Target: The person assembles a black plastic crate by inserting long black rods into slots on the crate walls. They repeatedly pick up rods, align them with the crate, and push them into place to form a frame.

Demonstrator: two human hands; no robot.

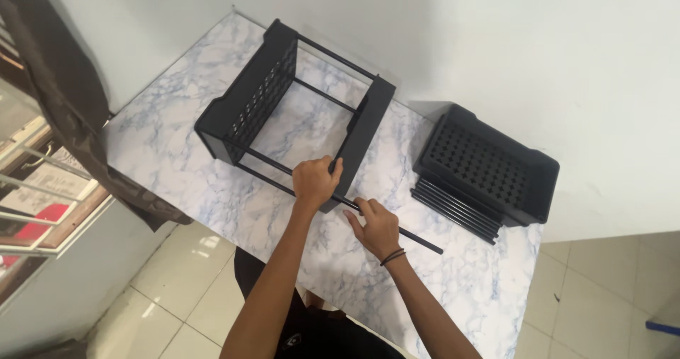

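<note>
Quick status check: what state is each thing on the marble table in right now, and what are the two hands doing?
Rack frame: on its side, two perforated trays joined by rods.
Long rod: through the near tray, its free end sticking out.
Left hand: gripping the near tray's edge.
Right hand: resting on the long rod.
Spare tray: lying flat, unattached.
Loose rods: bundled beside the spare tray.
Marble table: bearing all the parts.

A black plastic rack frame (297, 111) lies on its side on the marble-patterned table: two perforated shelf panels stand on edge, facing each other, joined by thin black rods. One long black rod (418, 240) runs through the near panel's lower corner and sticks out well past it to the right, lying flat on the tabletop.
</note>
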